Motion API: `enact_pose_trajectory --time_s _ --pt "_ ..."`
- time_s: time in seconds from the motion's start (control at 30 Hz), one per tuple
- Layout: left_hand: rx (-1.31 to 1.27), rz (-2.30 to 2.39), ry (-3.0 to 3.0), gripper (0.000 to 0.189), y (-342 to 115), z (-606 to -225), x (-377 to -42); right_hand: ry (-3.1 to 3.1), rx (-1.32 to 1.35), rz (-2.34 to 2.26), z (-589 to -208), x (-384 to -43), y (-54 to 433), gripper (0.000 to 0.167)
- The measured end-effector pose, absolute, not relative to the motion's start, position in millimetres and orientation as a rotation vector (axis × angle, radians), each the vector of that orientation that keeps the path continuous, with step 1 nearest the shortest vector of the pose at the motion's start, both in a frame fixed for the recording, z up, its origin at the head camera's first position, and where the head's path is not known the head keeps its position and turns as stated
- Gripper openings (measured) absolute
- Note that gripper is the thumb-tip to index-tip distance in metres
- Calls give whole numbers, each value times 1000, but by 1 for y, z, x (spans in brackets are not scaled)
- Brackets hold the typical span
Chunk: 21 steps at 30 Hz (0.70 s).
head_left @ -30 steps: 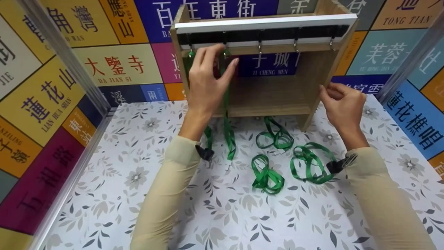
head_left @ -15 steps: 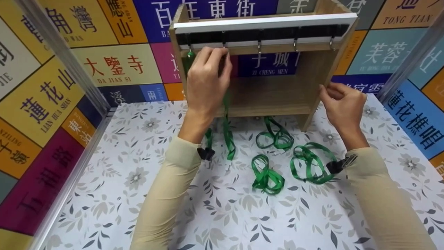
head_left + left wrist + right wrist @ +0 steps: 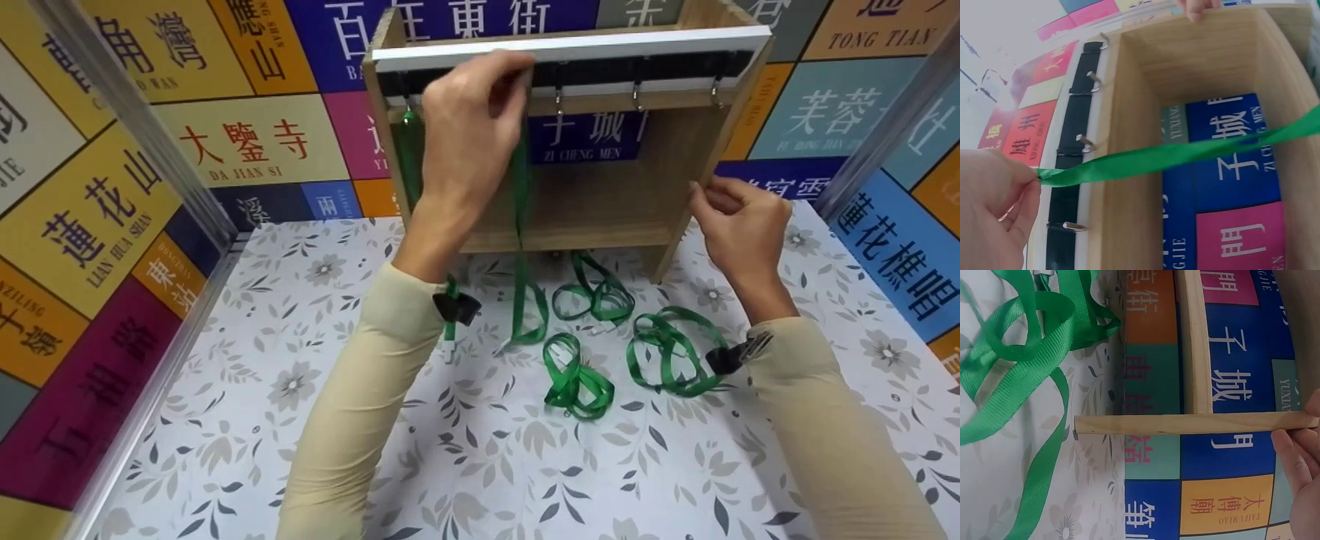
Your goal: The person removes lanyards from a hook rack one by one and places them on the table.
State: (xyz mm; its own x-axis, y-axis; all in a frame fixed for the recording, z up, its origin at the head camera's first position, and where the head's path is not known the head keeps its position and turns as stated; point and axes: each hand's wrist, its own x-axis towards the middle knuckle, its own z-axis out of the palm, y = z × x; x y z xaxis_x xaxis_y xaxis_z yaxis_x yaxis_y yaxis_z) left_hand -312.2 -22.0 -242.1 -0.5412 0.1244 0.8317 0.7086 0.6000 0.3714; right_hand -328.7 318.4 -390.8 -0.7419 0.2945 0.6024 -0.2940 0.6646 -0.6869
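Observation:
My left hand (image 3: 476,127) is raised in front of the hook strip of a wooden rack (image 3: 585,238), pinching the top of a green lanyard (image 3: 523,187). In the left wrist view this lanyard (image 3: 1145,160) runs taut from the fingertips across the strip, between two bare hooks. Its lower end reaches the tabletop. Another green lanyard (image 3: 409,150) hangs from the leftmost hook; the second hook is hidden behind my left hand. My right hand (image 3: 746,225) grips the edge of the rack's right side panel (image 3: 1185,423) between thumb and fingers.
Three looped green lanyards lie on the floral tabletop: one by the rack's front (image 3: 600,300), one nearer (image 3: 577,382), one at the right (image 3: 667,352). Bare metal hooks (image 3: 637,96) line the strip's right part. Walls with printed signs (image 3: 255,142) surround the table.
My left hand has moved from the second hook up and to the right, drawing the lanyard along and shifting its lower end on the table. My right hand stays at the side panel.

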Motion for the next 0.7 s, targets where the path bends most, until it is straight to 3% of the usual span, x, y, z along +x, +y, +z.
enact_pose_trajectory --time_s 0.37,0.7 --pt "-710 -949 -1879 20 -31 -240 -310 -2172 -20 1074 -392 -328 317 37" --pt "-733 -969 -1941 19 -39 -268 -279 -2183 -41 1095 -391 -329 317 38"
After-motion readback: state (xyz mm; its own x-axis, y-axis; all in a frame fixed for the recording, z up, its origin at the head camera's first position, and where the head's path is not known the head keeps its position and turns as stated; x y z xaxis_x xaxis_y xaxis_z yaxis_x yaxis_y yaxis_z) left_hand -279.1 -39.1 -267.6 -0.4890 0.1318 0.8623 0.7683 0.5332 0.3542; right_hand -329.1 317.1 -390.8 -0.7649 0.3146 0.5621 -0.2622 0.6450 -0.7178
